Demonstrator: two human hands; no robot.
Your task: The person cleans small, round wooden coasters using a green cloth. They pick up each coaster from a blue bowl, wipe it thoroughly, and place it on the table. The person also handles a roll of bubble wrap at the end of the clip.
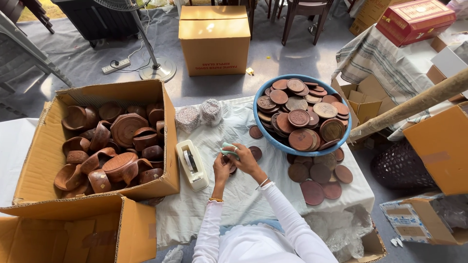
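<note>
My left hand (222,168) and my right hand (245,158) meet over the white cloth (229,199), both closed around a small pale green object (228,151) with a dark round wooden disc partly hidden beneath them. A white tape dispenser (192,164) lies just left of my left hand. To the right stands a blue bowl (265,139) heaped with round carved wooden discs (300,114). More loose discs (319,178) lie on the cloth below the bowl.
An open cardboard box (46,146) of curved wooden pieces sits at the left, another box (136,229) in front of it. Two wrapped bundles (200,114) rest behind the dispenser. A closed carton (214,39), fan stand (157,68) and more boxes (441,146) surround the table.
</note>
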